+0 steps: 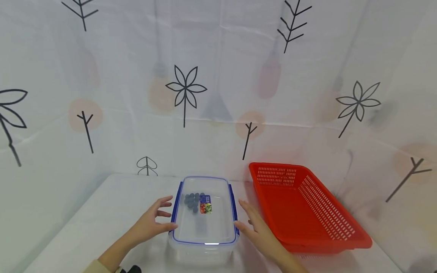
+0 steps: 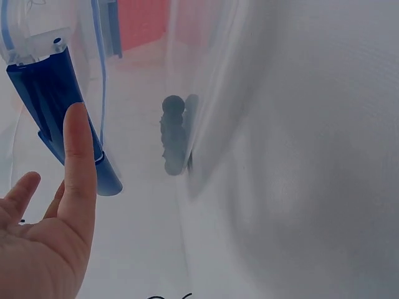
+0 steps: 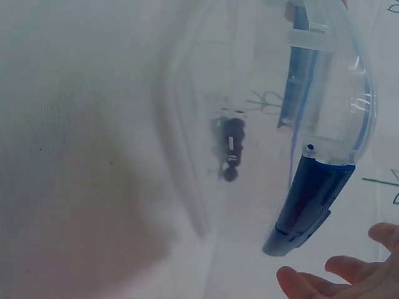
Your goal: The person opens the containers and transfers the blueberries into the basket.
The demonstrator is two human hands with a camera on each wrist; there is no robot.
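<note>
In the head view a clear plastic food container [image 1: 220, 223] with a blue-edged lid stands on the white table. A bunch of dark grapes [image 1: 192, 201] lies inside it, seen through the lid beside a colourful label [image 1: 205, 204]. My left hand [image 1: 151, 223] is spread at the container's left side, its thumb tip at the edge. In the left wrist view one digit overlaps the blue latch [image 2: 50, 103]. On the other side my right hand [image 1: 257, 231] has its fingers apart near the right latch [image 1: 233, 203]. From the right wrist, its fingertips [image 3: 292, 280] show just below that latch [image 3: 308, 202].
A large red plastic basket [image 1: 283, 212] with slotted walls stands to the right, close beside my right hand. Behind the table [image 1: 136, 189] hangs a white cloth [image 1: 218, 144] printed with plants.
</note>
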